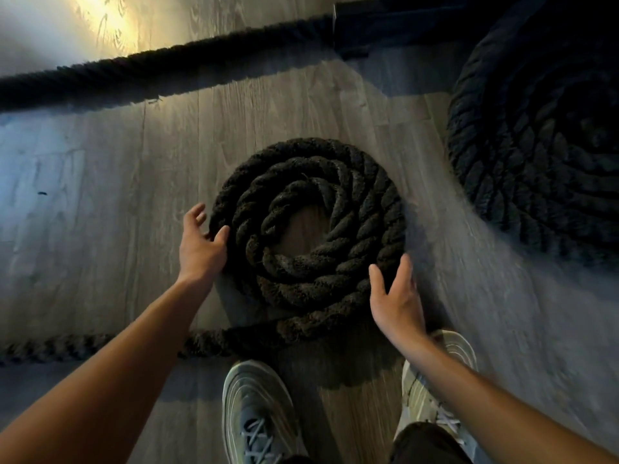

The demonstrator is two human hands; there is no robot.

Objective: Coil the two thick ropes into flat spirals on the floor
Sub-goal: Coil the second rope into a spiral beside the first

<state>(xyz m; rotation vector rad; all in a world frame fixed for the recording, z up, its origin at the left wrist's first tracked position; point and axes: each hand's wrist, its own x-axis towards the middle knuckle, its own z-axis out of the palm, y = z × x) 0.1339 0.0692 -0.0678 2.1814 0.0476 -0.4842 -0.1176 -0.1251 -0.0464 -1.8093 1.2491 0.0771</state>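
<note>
- Coil [308,222] in progress lies flat on the wooden floor [100,195] at the centre of the view, roughly three turns round an open middle where bare boards show.
- Its loose tail [234,339] leaves the outer turn near 6 o'clock and runs off toward 8 o'clock, partly hidden behind the left forearm.
- The left hand [201,242] is at the coil's 9 o'clock edge, fingers spread and relaxed, thumb touching the outer turn, nothing gripped.
- The right hand [395,296] is at 5 o'clock, fingers straight and close together, thumb apart, palm cupped toward the outer turn.
- A larger spiral [542,155] sits at 2 o'clock, well apart, tightly wound and seemingly finished. A straight rope run [150,68] crosses the floor at 11 o'clock.
- The step in hand looks like squeezing the turns snug before more tail is fed in.
- To do it well, press inward evenly from both sides so the turns close without riding over each other. The open middle suggests the inner turn wants tightening first.
- Next, lay the tail against the outer turn and let the rope's twist relax rather than forcing a kink.
- Shoes [258,406] at 6 o'clock stand just beside the tail, and keeping off it lets it slide.
</note>
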